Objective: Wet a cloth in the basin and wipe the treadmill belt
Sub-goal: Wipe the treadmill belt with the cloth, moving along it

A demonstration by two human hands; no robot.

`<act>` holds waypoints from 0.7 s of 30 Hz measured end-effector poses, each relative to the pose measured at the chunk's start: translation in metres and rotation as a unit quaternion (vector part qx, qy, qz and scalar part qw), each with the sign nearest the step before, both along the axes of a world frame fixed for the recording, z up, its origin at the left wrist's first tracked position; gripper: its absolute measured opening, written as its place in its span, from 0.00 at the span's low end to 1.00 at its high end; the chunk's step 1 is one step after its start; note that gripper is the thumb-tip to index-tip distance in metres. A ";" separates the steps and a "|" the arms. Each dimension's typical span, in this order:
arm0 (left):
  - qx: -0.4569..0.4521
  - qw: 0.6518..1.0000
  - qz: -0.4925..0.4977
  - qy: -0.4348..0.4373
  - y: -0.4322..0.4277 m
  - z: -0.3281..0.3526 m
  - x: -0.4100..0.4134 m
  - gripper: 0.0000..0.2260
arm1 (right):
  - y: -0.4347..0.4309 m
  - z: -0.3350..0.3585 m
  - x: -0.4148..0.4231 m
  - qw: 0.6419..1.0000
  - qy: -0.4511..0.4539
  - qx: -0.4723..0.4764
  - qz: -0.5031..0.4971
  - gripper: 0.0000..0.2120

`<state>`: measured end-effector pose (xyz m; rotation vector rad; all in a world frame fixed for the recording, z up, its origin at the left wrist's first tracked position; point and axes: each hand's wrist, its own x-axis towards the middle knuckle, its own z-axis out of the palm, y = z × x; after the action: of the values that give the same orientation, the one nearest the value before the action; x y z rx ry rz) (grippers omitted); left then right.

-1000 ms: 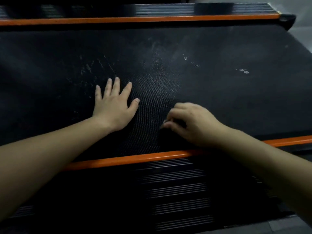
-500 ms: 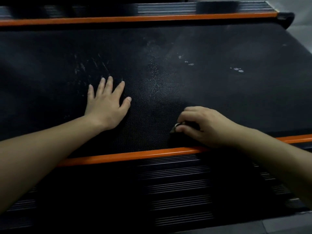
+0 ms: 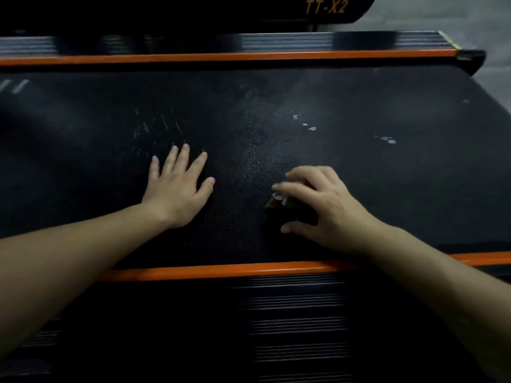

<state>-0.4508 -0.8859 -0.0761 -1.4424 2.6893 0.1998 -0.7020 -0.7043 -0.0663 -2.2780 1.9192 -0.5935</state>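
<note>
The black treadmill belt (image 3: 359,175) fills the middle of the head view, with pale smears and white specks on it. My left hand (image 3: 177,189) lies flat on the belt, fingers spread. To its right, my right hand (image 3: 320,208) has curled fingers that grip a small dark cloth (image 3: 279,208) with a pale edge, pressed on the belt. Most of the cloth is hidden under the hand. No basin is in view.
Orange side rails run along the belt's near edge (image 3: 221,270) and far edge (image 3: 221,58). Ribbed black footboards lie beyond each rail (image 3: 290,327). A dark housing marked TT-X2 (image 3: 326,6) sits at the top. Grey floor shows at the upper right (image 3: 486,23).
My right hand with the cloth has slid a little away from the near rail, further onto the belt. The left hand stays flat in the same spot. The camera has tilted up.
</note>
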 end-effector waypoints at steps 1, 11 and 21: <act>0.000 1.000 -0.001 -0.002 -0.001 0.000 -0.001 0.32 | -0.002 -0.004 0.002 1.000 0.015 -0.021 0.009 0.27; 0.037 0.999 -0.009 0.011 -0.009 0.003 -0.001 0.33 | -0.012 -0.001 0.011 1.000 0.024 0.011 -0.016 0.20; 0.045 0.998 0.014 0.035 0.006 -0.004 -0.019 0.36 | -0.077 -0.006 -0.028 0.995 0.097 0.017 0.016 0.18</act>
<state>-0.4699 -0.8799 -0.0801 -1.4735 2.6773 0.3754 -0.7304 -0.7817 -0.0718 -2.4192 1.9542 -0.3446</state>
